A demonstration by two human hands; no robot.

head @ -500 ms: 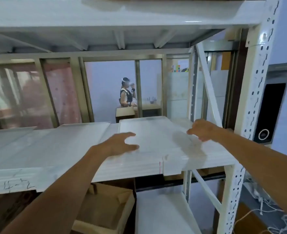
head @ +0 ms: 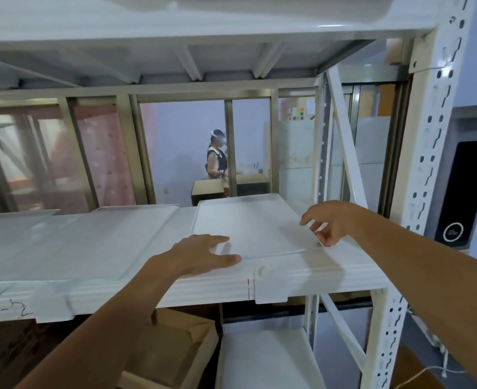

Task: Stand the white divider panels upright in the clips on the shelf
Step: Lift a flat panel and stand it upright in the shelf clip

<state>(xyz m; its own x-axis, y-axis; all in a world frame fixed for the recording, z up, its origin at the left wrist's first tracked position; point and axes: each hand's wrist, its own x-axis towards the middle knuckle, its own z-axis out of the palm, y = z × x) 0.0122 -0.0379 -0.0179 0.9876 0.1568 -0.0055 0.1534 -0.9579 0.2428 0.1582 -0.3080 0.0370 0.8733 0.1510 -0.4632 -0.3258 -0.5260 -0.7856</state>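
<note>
Three white divider panels lie flat on the white shelf (head: 302,279): right panel (head: 248,226) near the right end, middle panel (head: 114,237) beside it, left panel (head: 7,220) farther left. A white clip (head: 269,287) sits on the near edge.

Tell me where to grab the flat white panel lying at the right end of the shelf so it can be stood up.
Take the white panel by its near right corner, coming from the right, where the right hand already curls. It lies flat on the shelf, so only its thin edges probably offer purchase. The left hand rests flat near its front left corner to steady it.
</note>
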